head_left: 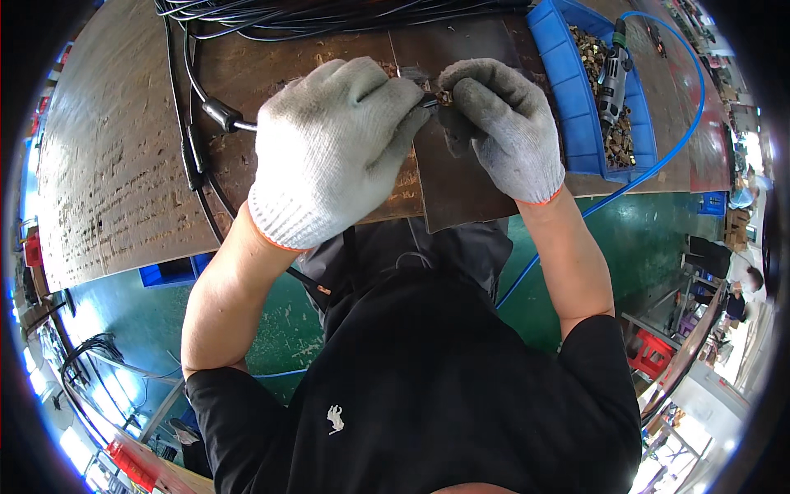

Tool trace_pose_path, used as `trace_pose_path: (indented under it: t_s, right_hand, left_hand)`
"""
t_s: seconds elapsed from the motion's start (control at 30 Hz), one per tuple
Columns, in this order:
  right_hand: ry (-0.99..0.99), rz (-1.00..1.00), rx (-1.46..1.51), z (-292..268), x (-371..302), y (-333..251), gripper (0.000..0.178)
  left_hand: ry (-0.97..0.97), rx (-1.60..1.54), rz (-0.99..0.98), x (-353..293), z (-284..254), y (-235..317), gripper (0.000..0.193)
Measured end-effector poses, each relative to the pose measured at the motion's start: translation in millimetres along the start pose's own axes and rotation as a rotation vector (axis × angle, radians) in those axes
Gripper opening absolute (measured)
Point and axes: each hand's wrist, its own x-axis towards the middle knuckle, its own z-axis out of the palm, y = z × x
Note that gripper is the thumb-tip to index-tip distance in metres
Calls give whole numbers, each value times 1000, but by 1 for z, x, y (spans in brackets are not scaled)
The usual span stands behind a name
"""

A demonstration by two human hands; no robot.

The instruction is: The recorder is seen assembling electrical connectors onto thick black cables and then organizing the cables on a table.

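Observation:
Both hands wear white knit gloves with orange cuffs and meet above the workbench (123, 173). My left hand (325, 148) is closed, pinching the end of a black cable (429, 100) between thumb and fingers. At that end sits a small brass-coloured metal piece (445, 97), which my right hand (510, 123) pinches; its fingertips are greyed with dirt. The fingers partly hide how cable and piece fit together. Beside the left hand, a black cable with a thick molded sleeve (220, 114) runs behind the glove. A dark sheet (448, 189) lies beneath the hands.
Right of my hands stands a blue bin (568, 90) of small brass-coloured pieces, with an air tool (613, 86) lying across it. Its blue hose (702, 90) loops down past the bench edge. Bundled black cables (346, 25) lie at the back. A person (745, 280) is far right.

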Motion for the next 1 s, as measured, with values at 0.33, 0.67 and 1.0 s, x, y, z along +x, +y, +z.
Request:
trace_pose_path:
  t_s: [0.33,0.67,1.0]
  right_hand:
    - [95,-99,-16,-18,1,-21,20]
    - [74,-107,-44,-8,-5,-44,21]
    - [-72,-629,-603,10,-15,-60,24]
  left_hand:
    - [-132,152,-230,-16,-37,-43,57]
    - [-152,317,-112,-38,-48,-102,39]
    - [-129,-10,-115,-13,-39,-31,41]
